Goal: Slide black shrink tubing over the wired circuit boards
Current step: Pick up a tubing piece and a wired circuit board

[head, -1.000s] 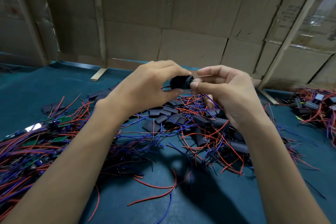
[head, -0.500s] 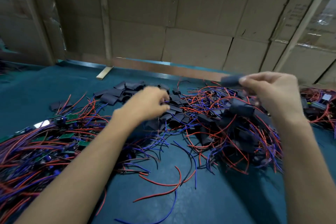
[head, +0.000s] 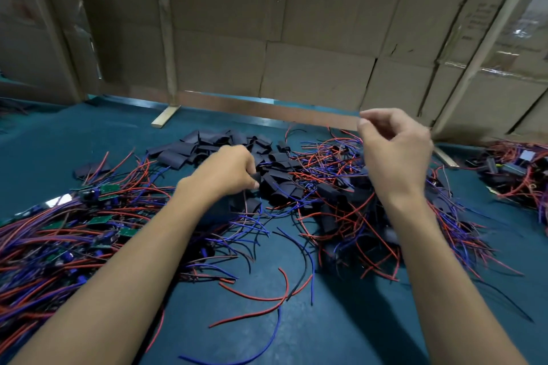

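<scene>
- My left hand (head: 229, 172) is down in the far middle of the counter (head: 59, 145), fingers curled into the heap of black shrink tubing pieces (head: 207, 145); fingertips touch a piece at the near edge of the heap (whether I truly grip it, I cannot tell).
- My right hand (head: 396, 151) is raised above the right tangle, thumb and forefinger pressed together in a pinch, other fingers loosely curled. What sits in the pinch is too small to make out.
- Bare wired circuit boards (head: 100, 221), green, lie in a heap at near left, trailing red and blue-purple leads.
- Sleeved boards (head: 332, 192) in black tubing lie beneath and beside my right hand, wires splayed in all directions.
- Loose red wire (head: 258, 296) and blue wire curl on the teal surface, near centre.
- A further pile of wired units (head: 513, 175) sits far right.
- Cardboard wall (head: 296, 38) closes the far side.
</scene>
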Demonstrator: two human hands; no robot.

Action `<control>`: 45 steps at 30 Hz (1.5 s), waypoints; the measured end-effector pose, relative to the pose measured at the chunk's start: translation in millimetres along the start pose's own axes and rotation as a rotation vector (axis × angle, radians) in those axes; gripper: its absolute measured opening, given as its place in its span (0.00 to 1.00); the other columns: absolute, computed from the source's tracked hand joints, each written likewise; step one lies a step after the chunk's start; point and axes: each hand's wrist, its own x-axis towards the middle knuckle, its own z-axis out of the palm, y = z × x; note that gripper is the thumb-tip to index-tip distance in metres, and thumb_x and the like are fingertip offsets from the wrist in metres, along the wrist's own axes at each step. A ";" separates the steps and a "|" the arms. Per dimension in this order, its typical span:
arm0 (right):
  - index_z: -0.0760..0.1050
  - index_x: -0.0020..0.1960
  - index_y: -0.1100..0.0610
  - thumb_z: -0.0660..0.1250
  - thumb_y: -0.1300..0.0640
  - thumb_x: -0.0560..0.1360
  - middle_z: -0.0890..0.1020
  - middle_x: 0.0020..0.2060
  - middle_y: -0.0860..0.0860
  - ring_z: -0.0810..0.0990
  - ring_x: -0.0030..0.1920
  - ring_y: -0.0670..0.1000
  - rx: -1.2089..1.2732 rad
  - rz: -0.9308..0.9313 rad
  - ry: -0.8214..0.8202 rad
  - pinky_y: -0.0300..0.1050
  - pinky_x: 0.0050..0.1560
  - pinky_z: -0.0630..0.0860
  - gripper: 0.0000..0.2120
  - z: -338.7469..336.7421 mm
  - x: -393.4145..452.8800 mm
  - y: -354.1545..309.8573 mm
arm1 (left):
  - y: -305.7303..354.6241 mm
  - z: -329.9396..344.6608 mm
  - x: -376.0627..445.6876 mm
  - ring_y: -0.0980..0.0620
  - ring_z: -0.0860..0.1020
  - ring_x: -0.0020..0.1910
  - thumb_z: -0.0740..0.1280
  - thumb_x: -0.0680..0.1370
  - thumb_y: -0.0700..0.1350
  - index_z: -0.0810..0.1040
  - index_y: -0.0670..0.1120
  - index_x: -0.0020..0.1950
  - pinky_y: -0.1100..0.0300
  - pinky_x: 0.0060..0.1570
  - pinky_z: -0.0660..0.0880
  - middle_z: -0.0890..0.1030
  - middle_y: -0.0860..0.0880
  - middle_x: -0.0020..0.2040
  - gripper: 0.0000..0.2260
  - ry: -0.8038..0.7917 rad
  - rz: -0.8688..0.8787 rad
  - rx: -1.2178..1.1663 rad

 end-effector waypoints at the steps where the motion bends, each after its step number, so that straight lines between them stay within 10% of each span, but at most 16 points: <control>1: 0.85 0.48 0.54 0.70 0.60 0.75 0.86 0.41 0.48 0.83 0.43 0.47 0.039 0.020 -0.050 0.47 0.53 0.80 0.05 4.8 -3.7 -3.4 | 2.0 -8.8 -2.4 0.48 0.82 0.41 0.78 0.72 0.51 0.83 0.47 0.41 0.59 0.37 0.73 0.83 0.49 0.37 0.09 0.037 0.005 -0.010; 6: 0.86 0.53 0.56 0.73 0.56 0.77 0.87 0.40 0.47 0.84 0.36 0.43 0.202 0.167 -0.386 0.36 0.38 0.76 0.07 23.9 -21.1 -18.0 | 23.7 -59.4 -23.9 0.66 0.78 0.30 0.74 0.76 0.46 0.86 0.49 0.45 0.70 0.34 0.70 0.84 0.55 0.32 0.03 0.177 0.169 -0.393; 13: 0.80 0.60 0.65 0.72 0.64 0.75 0.84 0.41 0.57 0.79 0.35 0.51 0.840 0.512 -0.559 0.40 0.35 0.75 0.14 26.5 -27.0 -35.5 | 65.2 -79.7 -55.8 0.54 0.86 0.40 0.76 0.73 0.43 0.84 0.45 0.45 0.52 0.49 0.82 0.86 0.49 0.37 0.03 0.281 0.396 -0.585; 19: 0.82 0.56 0.62 0.74 0.61 0.72 0.85 0.39 0.55 0.81 0.34 0.50 0.817 0.519 -0.576 0.41 0.39 0.81 0.13 17.6 -19.0 -33.3 | 64.4 -85.9 -60.1 0.51 0.86 0.45 0.78 0.73 0.43 0.84 0.45 0.51 0.54 0.50 0.82 0.87 0.49 0.44 0.09 0.136 0.447 -0.635; 27: 0.84 0.48 0.59 0.72 0.60 0.76 0.84 0.38 0.55 0.85 0.36 0.54 0.622 0.412 -0.464 0.43 0.35 0.81 0.04 6.1 -6.5 -21.5 | -8.8 -78.5 -39.5 0.53 0.84 0.44 0.82 0.65 0.54 0.84 0.57 0.53 0.64 0.29 0.77 0.83 0.58 0.39 0.18 -0.557 -0.196 0.189; 32: 0.84 0.48 0.57 0.72 0.59 0.76 0.82 0.35 0.51 0.84 0.34 0.53 0.586 0.415 -0.446 0.42 0.33 0.80 0.03 1.1 -2.8 -19.5 | -24.9 -53.0 -26.5 0.55 0.82 0.37 0.82 0.65 0.51 0.86 0.57 0.40 0.59 0.42 0.75 0.84 0.55 0.33 0.07 -0.644 -0.291 0.262; 45: 0.82 0.52 0.61 0.70 0.60 0.77 0.84 0.41 0.56 0.84 0.37 0.53 0.671 0.427 -0.438 0.43 0.37 0.80 0.06 -2.0 -1.7 -25.0 | 22.6 -107.6 -58.9 0.55 0.81 0.35 0.74 0.76 0.46 0.86 0.44 0.43 0.56 0.43 0.79 0.86 0.45 0.37 0.06 -0.047 0.290 -0.496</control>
